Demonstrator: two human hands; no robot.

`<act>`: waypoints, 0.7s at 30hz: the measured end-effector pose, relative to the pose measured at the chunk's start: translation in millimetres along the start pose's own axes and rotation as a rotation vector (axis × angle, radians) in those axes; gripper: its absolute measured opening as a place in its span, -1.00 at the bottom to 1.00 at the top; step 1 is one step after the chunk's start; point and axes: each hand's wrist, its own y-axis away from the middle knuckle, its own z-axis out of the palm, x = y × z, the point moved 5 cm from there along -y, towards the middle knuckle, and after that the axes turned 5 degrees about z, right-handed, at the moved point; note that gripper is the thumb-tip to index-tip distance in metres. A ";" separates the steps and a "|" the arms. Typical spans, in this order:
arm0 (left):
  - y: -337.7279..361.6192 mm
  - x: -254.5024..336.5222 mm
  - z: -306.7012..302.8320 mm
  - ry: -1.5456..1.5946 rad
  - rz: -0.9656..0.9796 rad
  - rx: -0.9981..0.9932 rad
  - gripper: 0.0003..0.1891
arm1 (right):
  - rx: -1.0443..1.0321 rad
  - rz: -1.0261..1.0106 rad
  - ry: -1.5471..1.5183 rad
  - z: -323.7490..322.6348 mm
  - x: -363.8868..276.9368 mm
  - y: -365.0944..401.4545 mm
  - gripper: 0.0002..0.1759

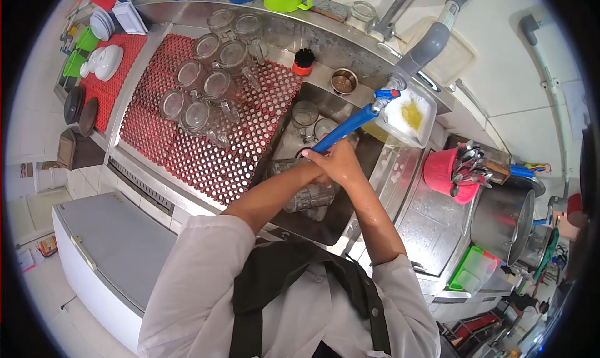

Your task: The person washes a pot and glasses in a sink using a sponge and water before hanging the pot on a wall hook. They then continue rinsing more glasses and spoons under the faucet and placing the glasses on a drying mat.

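Both my hands meet over the steel sink, just below the tip of a blue faucet spout. My left hand grips a clear glass mug that lies tilted in the basin. It is mostly covered by my right hand, which closes over the mug's upper end. I cannot tell if anything else is in the right hand. Both forearms are bare and wet. Two more glass mugs stand in the basin behind my hands.
Several glass mugs stand upside down on a red draining mat to the left. A soapy plastic tub, a red cutlery holder and a steel pot are on the right. A black brush and a small steel cup sit behind the sink.
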 end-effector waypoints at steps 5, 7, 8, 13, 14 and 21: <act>44.7 -3.7 -20.4 0.260 0.101 0.326 -0.51 | 0.101 0.040 0.062 -21.6 -0.7 7.5 -0.74; 73.0 10.3 -37.3 0.437 -0.121 0.126 -0.57 | 0.207 0.038 0.049 -21.4 -1.9 5.9 -0.76; 83.3 19.5 -44.1 0.514 -0.101 0.209 -0.58 | 0.265 0.032 0.016 -21.2 -6.8 6.5 -0.77; 113.0 36.2 -41.7 0.632 -0.090 0.472 -0.52 | 0.242 0.121 -0.253 0.1 8.8 -1.1 -0.86; 115.3 37.3 -40.7 0.650 -0.092 0.493 -0.52 | 0.200 0.129 -0.354 4.7 3.2 -0.5 -0.87; 126.9 40.8 -43.2 0.744 -0.036 0.565 -0.56 | 0.017 0.164 -0.475 10.7 -3.5 6.8 -0.90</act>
